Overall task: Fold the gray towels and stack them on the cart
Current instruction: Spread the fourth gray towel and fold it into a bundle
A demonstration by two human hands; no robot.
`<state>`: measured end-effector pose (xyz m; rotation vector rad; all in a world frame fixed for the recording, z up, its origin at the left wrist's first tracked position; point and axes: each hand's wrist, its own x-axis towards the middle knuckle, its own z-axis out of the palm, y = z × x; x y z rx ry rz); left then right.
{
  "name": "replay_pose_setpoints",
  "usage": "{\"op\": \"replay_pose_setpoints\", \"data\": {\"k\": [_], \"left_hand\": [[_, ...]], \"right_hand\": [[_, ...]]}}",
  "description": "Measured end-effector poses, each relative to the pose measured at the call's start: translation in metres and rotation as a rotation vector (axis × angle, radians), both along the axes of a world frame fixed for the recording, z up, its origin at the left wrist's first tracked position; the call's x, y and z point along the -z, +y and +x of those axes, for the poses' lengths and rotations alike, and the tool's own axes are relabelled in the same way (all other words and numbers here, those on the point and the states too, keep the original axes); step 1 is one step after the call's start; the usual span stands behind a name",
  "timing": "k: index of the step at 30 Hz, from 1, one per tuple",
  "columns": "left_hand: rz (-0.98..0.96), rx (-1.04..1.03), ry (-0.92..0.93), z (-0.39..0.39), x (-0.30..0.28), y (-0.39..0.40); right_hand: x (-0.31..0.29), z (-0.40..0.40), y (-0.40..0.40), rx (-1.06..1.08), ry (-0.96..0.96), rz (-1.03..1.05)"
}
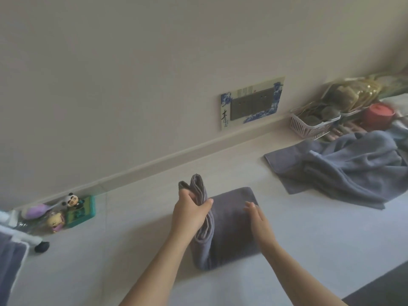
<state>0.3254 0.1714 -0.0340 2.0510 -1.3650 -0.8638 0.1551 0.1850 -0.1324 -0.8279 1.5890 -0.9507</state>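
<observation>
A partly folded gray towel [231, 219] lies on the white counter [309, 235] in the middle. My left hand [189, 214] grips its left edge, lifted upright in a bunched fold. My right hand [257, 216] lies flat on the towel's right part with straight fingers. A loose heap of gray towels [344, 168] lies at the right, apart from both hands. At the far left edge a gray towel [8, 266] shows partly, cut off by the frame. No cart can be made out.
Small toy figures [64, 213] and a green box [81, 210] stand at the left by the wall. A pink basket [309, 124] and a red lidded pot [378, 113] sit at the back right. A wall socket plate [251, 104] is above the counter.
</observation>
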Motion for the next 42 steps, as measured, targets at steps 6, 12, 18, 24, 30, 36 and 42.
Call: {"op": "replay_pose_setpoints", "data": {"k": [6, 12, 18, 24, 30, 36, 42], "left_hand": [[0.001, 0.081, -0.05, -0.083, 0.021, -0.019], [0.176, 0.164, -0.086, -0.141, 0.066, -0.025], [0.306, 0.15, 0.308, -0.125, 0.076, -0.022], [-0.351, 0.048, -0.567, -0.073, 0.095, -0.003], [-0.052, 0.219, -0.753, -0.075, 0.134, 0.006], [-0.039, 0.177, -0.781, -0.08, 0.144, 0.003], [-0.046, 0.21, -0.667, -0.074, 0.145, 0.002]], "right_hand": [[0.008, -0.054, -0.028, -0.206, -0.341, 0.192], [0.005, -0.085, -0.041, -0.345, -0.533, 0.248], [0.004, -0.081, -0.044, -0.5, 0.004, 0.118], [0.013, -0.077, -0.047, -0.622, 0.32, 0.004], [0.009, -0.08, -0.051, -0.6, 0.204, 0.096], [0.008, -0.07, -0.049, -0.67, 0.472, 0.03], [0.013, -0.072, -0.05, -0.582, 0.564, 0.109]]}}
